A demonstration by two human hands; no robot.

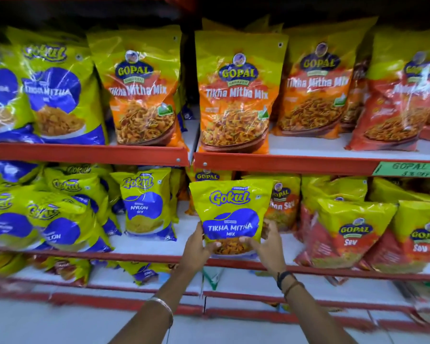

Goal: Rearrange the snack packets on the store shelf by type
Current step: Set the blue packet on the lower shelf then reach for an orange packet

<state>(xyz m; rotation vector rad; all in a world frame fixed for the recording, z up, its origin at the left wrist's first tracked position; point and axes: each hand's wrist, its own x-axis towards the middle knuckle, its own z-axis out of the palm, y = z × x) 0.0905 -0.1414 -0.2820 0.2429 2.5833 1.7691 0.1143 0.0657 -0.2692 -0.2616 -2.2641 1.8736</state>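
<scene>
Left of the yellow-and-orange Gopal sev packet [282, 207], left hand [199, 247] and right hand [266, 244] grip 1 yellow-and-blue plastic Gokul Tikha Mitha packet [230, 214]; carry it upright toward matching packets.

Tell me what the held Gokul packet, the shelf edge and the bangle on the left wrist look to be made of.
Gokul packet: glossy plastic film, judging by its creases and bright glare. Shelf edge: red-painted metal, probably, with a visible rivet or screw head. Bangle: thin silvery metal, by its shine.

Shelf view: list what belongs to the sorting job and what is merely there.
Job:
- Gokul Tikha Mitha Mix packet, held by left hand and right hand
- Gokul Nylon Sev packet
- Gopal Tikha Mitha Mix packets
- Gopal Sev packets

Merely there:
- green offer label
- red shelf edge
</scene>
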